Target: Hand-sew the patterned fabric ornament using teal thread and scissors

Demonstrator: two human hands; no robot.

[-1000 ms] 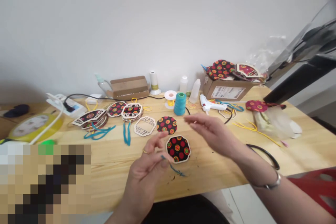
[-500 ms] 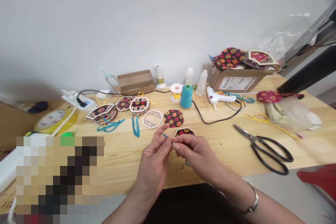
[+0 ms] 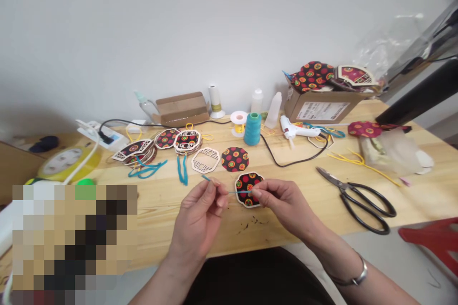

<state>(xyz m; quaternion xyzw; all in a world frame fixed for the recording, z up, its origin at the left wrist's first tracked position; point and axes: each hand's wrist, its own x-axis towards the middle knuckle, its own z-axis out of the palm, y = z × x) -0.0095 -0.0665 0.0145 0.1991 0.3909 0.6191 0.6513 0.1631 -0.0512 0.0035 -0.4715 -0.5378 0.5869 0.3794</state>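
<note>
A thin blue thread (image 3: 238,192) is stretched between my two hands. My left hand (image 3: 202,209) pinches one part, and a short blue end pokes up past its fingertips. The other part is pinched by my right hand (image 3: 281,202). Beneath the thread lies a scalloped plaque (image 3: 246,181) with a pale wooden rim and black floral fabric, partly covered by my right fingers. Just beyond are a round piece of floral fabric (image 3: 235,159) and an openwork wooden frame (image 3: 205,160). A cone of blue thread (image 3: 252,129) stands upright farther back.
Black-handled scissors (image 3: 352,198) lie to the right. Behind them are a white glue gun (image 3: 298,128) with its cord and a cardboard box (image 3: 318,107) full of fabric pieces. Finished-looking ornaments (image 3: 188,140), a power strip (image 3: 103,136) and yellow tape (image 3: 69,162) occupy the left.
My right hand came in from the right to meet my left hand, then drew away a little, pulling the thread taut. The scissors came into full view as the camera shifted.
</note>
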